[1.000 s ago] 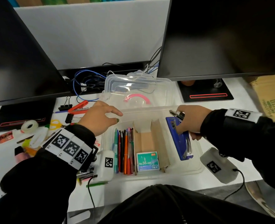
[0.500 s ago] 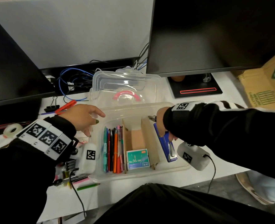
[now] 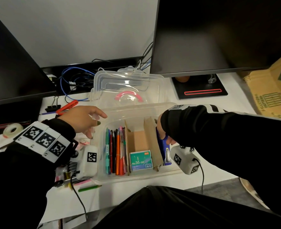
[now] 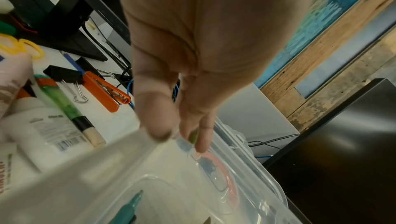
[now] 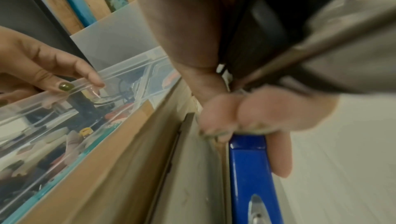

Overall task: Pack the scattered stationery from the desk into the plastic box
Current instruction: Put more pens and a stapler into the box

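Note:
The clear plastic box (image 3: 136, 177) stands open on the desk, split by cardboard dividers (image 3: 153, 141). Several pens (image 3: 116, 151) lie in its left section and a green staple box (image 3: 140, 161) in the middle one. My right hand (image 3: 163, 134) grips the blue stapler (image 3: 165, 149) low in the right section; in the right wrist view its fingers (image 5: 246, 117) curl over the stapler's (image 5: 250, 168) back end. My left hand (image 3: 90, 124) pinches the box's left rim (image 4: 107, 156) between thumb and fingers (image 4: 201, 143).
The box's lid (image 3: 128, 86) leans open behind it, under two dark monitors. Left of the box lie an orange tool (image 3: 67, 106), a binder clip (image 3: 53, 106), a tape roll (image 3: 12, 129), a glue bottle (image 4: 42, 126) and a green pencil (image 3: 89, 188). A cardboard carton (image 3: 271, 90) stands far right.
My right hand has sunk lower into the right section with the stapler, and its forearm now covers most of the hand. My left hand has stayed at the box's left rim.

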Available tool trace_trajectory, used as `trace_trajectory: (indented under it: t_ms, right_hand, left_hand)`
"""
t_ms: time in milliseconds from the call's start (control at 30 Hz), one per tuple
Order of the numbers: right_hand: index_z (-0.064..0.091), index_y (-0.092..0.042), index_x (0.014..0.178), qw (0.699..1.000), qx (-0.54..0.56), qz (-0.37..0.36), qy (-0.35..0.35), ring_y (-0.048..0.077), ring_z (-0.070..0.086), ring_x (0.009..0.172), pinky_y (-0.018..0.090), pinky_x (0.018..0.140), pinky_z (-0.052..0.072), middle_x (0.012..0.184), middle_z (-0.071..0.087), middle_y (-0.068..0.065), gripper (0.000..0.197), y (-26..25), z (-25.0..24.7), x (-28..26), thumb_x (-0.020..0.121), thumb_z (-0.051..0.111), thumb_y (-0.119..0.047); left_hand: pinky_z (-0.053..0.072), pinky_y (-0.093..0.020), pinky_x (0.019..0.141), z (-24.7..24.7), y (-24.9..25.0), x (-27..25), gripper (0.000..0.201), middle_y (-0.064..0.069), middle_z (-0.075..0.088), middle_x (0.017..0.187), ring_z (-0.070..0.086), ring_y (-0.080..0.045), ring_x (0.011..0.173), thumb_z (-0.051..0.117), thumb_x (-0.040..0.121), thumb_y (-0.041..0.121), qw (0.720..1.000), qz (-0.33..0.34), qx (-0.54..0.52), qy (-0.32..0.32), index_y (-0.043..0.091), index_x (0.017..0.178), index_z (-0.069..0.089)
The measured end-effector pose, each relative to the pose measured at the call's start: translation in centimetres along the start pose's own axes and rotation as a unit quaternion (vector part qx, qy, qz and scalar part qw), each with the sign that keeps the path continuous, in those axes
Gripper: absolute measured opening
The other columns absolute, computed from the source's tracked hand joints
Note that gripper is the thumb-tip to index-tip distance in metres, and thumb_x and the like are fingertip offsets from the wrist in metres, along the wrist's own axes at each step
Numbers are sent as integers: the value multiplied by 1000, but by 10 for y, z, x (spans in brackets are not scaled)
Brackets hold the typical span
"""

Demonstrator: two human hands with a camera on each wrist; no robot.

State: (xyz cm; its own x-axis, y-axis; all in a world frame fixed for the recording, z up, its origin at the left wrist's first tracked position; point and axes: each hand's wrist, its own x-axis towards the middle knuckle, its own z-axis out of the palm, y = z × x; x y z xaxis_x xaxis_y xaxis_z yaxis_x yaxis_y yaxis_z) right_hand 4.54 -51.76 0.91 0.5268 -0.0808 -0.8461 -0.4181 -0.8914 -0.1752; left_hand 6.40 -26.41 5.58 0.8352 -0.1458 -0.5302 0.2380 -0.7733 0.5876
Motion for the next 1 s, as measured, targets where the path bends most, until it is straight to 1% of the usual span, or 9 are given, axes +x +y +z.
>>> trace_trajectory:
  t_ms: [67,133,233,433,533,667,800,933,1000]
  right_hand:
    - [56,1,105,999,42,16,-19,15,54,59,23,47,49,70,54,9,15,-3,0,-6,92,54,-6]
    - [58,-1,83,1000,9,-12,-5,18,59,62,26,56,53,71,59,9,5,-9,-1,-15,87,59,-4]
    - [54,-7,65,999,7,-38,12,19,61,60,33,63,55,67,60,8,19,-14,-1,-19,82,62,-1]
    - [52,-8,69,997,59,-41,26,20,63,61,32,59,57,70,59,8,18,-7,0,-13,85,59,-4]
    - [55,-3,97,990,128,51,-12,19,59,62,25,48,55,73,58,10,13,-1,0,-7,91,57,-14]
    - [51,2,83,978,175,109,-18,15,45,43,20,37,39,64,49,8,27,-2,-8,-21,96,50,-22]
    - [52,-3,115,978,207,-10,25,16,49,53,26,50,44,72,54,8,23,5,-16,-45,93,49,-11]
    - [53,-12,126,962,236,-135,26,19,63,71,30,65,56,100,63,12,33,18,-16,-64,94,51,-9]
    - [48,-10,130,951,255,-171,17,21,64,80,37,78,56,106,64,13,34,22,-16,-73,96,47,-9]
  left_hand:
    - [45,-17,37,0,0,-1,28,2,54,116,59,-20,51,52,92,4,1000,-1,0,4,27,104,65]
    - [45,-16,37,1,0,-2,28,2,53,116,59,-20,51,52,92,5,1000,4,12,8,27,105,64]
    - [42,-14,37,2,0,-2,28,3,53,116,58,-19,50,52,92,5,999,18,33,17,27,106,64]
    - [46,-18,39,2,4,-2,26,4,54,110,57,-18,51,52,92,5,999,13,49,14,25,105,63]
    - [40,-16,31,2,7,-4,17,1,52,86,52,-18,50,51,93,4,1000,-12,19,5,15,100,61]
    - [41,-14,35,-3,11,-5,8,-3,54,80,53,-8,36,57,91,6,999,-5,34,-8,12,94,60]
    - [42,-15,37,-7,13,-7,6,-4,56,84,56,-6,49,57,91,14,996,-14,88,-18,17,93,62]
    - [41,-21,71,-19,12,-6,4,8,59,107,52,-7,89,63,86,28,976,33,214,31,31,85,65]
    - [38,-21,70,-27,21,-11,6,14,59,96,51,-4,83,65,85,29,970,71,223,63,34,81,65]
